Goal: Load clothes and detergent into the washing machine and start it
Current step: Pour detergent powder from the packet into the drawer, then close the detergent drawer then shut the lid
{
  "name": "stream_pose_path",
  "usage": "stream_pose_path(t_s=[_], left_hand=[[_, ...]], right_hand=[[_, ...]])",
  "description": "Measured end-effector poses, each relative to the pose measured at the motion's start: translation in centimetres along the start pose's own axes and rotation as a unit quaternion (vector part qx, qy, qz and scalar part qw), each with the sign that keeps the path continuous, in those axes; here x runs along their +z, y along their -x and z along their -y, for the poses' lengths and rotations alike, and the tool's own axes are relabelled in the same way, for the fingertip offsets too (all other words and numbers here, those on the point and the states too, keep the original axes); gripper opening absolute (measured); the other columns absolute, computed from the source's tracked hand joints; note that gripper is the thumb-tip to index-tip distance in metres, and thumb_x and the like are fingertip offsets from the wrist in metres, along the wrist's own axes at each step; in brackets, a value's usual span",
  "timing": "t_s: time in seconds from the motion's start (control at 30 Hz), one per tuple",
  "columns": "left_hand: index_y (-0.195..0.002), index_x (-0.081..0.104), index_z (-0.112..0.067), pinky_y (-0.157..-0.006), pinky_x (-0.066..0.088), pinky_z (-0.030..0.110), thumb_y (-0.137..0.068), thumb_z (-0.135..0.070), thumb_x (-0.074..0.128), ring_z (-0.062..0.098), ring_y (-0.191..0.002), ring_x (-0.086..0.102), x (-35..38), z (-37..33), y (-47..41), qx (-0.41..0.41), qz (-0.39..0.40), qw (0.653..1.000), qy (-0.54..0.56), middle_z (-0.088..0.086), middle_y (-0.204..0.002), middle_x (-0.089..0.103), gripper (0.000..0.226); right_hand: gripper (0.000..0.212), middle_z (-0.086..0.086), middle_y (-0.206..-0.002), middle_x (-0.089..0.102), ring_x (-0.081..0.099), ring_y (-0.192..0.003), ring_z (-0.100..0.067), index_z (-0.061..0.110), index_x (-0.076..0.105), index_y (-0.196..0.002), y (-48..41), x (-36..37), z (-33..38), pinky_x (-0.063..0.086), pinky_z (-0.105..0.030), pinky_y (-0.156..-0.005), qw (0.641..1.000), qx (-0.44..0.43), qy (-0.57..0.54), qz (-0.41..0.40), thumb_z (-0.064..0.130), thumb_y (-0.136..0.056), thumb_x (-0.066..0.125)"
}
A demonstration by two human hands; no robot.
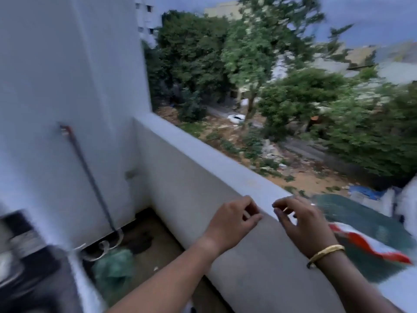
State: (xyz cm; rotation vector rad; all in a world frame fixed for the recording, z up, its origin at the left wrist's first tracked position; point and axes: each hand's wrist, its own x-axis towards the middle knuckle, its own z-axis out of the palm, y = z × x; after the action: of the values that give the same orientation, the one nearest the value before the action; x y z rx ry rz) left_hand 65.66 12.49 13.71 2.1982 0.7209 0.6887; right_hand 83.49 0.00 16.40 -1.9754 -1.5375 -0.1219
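I stand on a balcony and the picture is blurred by motion. My left hand (pixel 232 220) hovers in front of the white parapet wall (pixel 203 168) with its fingers loosely curled and nothing in them. My right hand (pixel 300 220), with a gold bangle on the wrist, is beside it, fingers apart and empty. A green cloth with red and white stripes (pixel 372 240) lies draped over the parapet just right of my right hand. The washing machine (pixel 24 263), dark and smeared, shows at the bottom left edge.
A white side wall (pixel 67 86) carries a tap with a grey hose (pixel 90 175) running down to the floor. A green bag (pixel 115 267) lies on the brown balcony floor by the machine. Beyond the parapet are trees, bare ground and a white car far below.
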Motion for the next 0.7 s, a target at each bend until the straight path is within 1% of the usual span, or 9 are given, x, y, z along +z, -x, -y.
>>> stream_pose_path(t_s=[0.1, 0.13, 0.2, 0.27, 0.33, 0.4, 0.47, 0.6, 0.7], left_hand=[[-0.115, 0.069, -0.020, -0.089, 0.067, 0.042, -0.109, -0.038, 0.074, 0.026, -0.099, 0.082, -4.1, 2.5, 3.2, -0.051, -0.042, 0.998, 0.021, -0.004, -0.107, 0.080, 0.020], [-0.118, 0.066, -0.020, -0.090, 0.067, 0.046, -0.109, -0.041, 0.072, 0.029, -0.101, 0.082, -6.2, 4.4, 5.1, -0.072, -0.063, 0.995, 0.022, 0.000, -0.115, 0.081, 0.023], [-0.121, 0.062, -0.022, -0.091, 0.067, 0.050, -0.108, -0.044, 0.070, 0.031, -0.101, 0.082, -9.0, 5.9, 7.4, -0.083, -0.097, 0.991, 0.025, 0.001, -0.125, 0.080, 0.026], [-0.123, 0.062, -0.025, -0.091, 0.067, 0.049, -0.108, -0.045, 0.069, 0.030, -0.099, 0.082, -12.4, 8.3, 10.8, -0.107, -0.132, 0.985, 0.026, -0.002, -0.128, 0.079, 0.026], [-0.128, 0.064, -0.023, -0.093, 0.066, 0.047, -0.109, -0.041, 0.070, 0.026, -0.098, 0.081, -16.0, 10.3, 14.4, -0.126, -0.166, 0.978, 0.002, -0.005, -0.132, 0.078, 0.027], [-0.132, 0.065, -0.023, -0.094, 0.065, 0.046, -0.111, -0.039, 0.070, 0.021, -0.099, 0.079, -19.2, 12.0, 18.0, -0.140, -0.193, 0.971, -0.019, -0.006, -0.132, 0.076, 0.027], [-0.134, 0.065, -0.024, -0.094, 0.065, 0.045, -0.112, -0.037, 0.069, 0.018, -0.101, 0.078, -22.5, 13.8, 21.9, -0.165, -0.213, 0.962, -0.036, -0.004, -0.127, 0.076, 0.026], [-0.136, 0.062, -0.030, -0.098, 0.066, 0.044, -0.112, -0.038, 0.068, 0.015, -0.111, 0.075, -27.8, 16.1, 28.8, -0.202, -0.245, 0.946, -0.059, -0.006, -0.127, 0.075, 0.026], [-0.136, 0.060, -0.034, -0.094, 0.065, 0.034, -0.113, -0.042, 0.067, 0.007, -0.112, 0.072, -30.9, 17.9, 33.6, -0.218, -0.271, 0.935, -0.073, -0.012, -0.130, 0.072, 0.025]], right_hand=[[0.024, 0.007, -0.102, 0.075, 0.071, -0.087, -0.007, 0.024, 0.074, -0.111, -1.3, 4.5, 6.5, 0.060, -0.035, -0.077, 0.992, -0.023, -0.113, 0.050, 0.006, -0.095, 0.075], [0.025, 0.005, -0.104, 0.076, 0.070, -0.090, -0.005, 0.022, 0.073, -0.115, -1.6, 6.9, 9.4, 0.058, -0.031, -0.078, 0.985, -0.038, -0.148, 0.074, 0.004, -0.098, 0.071], [0.027, 0.003, -0.108, 0.075, 0.067, -0.094, 0.002, 0.020, 0.071, -0.121, -1.9, 9.1, 12.8, 0.052, -0.013, -0.075, 0.977, -0.050, -0.182, 0.100, 0.002, -0.101, 0.066], [0.028, 0.003, -0.110, 0.075, 0.066, -0.097, 0.005, 0.021, 0.070, -0.123, -2.1, 12.1, 17.3, 0.051, -0.004, -0.074, 0.968, -0.086, -0.200, 0.126, 0.004, -0.102, 0.064], [0.028, 0.003, -0.115, 0.077, 0.071, -0.100, 0.000, 0.024, 0.068, -0.125, -2.2, 15.1, 21.4, 0.058, -0.013, -0.081, 0.956, -0.113, -0.220, 0.159, 0.008, -0.103, 0.062], [0.028, 0.004, -0.118, 0.076, 0.075, -0.104, -0.012, 0.028, 0.066, -0.127, -1.9, 17.7, 25.6, 0.064, -0.038, -0.088, 0.946, -0.150, -0.225, 0.180, 0.014, -0.104, 0.060], [0.029, 0.002, -0.119, 0.077, 0.075, -0.108, -0.019, 0.030, 0.066, -0.128, -1.2, 20.4, 30.5, 0.063, -0.050, -0.091, 0.936, -0.180, -0.231, 0.196, 0.016, -0.104, 0.059], [0.032, 0.001, -0.122, 0.074, 0.071, -0.110, -0.017, 0.021, 0.068, -0.132, 0.6, 24.3, 38.8, 0.060, -0.047, -0.098, 0.919, -0.215, -0.241, 0.227, 0.008, -0.104, 0.060], [0.033, 0.004, -0.122, 0.073, 0.069, -0.109, -0.012, 0.023, 0.066, -0.135, 2.4, 26.6, 44.1, 0.060, -0.041, -0.097, 0.903, -0.241, -0.253, 0.252, 0.010, -0.105, 0.059]])
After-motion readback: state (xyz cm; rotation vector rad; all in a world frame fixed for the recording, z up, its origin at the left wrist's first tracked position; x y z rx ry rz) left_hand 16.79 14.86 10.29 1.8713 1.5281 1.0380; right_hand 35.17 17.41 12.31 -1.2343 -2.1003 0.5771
